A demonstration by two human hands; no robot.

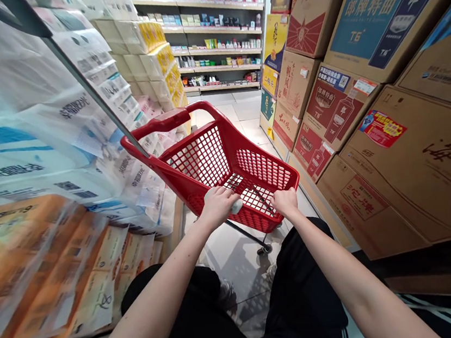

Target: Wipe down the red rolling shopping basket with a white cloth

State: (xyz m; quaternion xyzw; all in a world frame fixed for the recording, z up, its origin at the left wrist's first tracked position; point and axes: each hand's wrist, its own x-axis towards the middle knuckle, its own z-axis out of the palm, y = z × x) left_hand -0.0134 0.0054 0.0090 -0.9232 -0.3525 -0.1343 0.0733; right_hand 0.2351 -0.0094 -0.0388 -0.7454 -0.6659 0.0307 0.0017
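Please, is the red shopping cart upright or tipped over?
Upright: the red shopping cart has its open top facing upward, and a wheel beneath stands on the floor.

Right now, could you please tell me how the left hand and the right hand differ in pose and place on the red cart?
The left hand lies flatter, while the right hand is curled into a fist. A small pale item shows beside the left hand's fingers; none shows by the right hand. Both hands are on the near end of the red cart.
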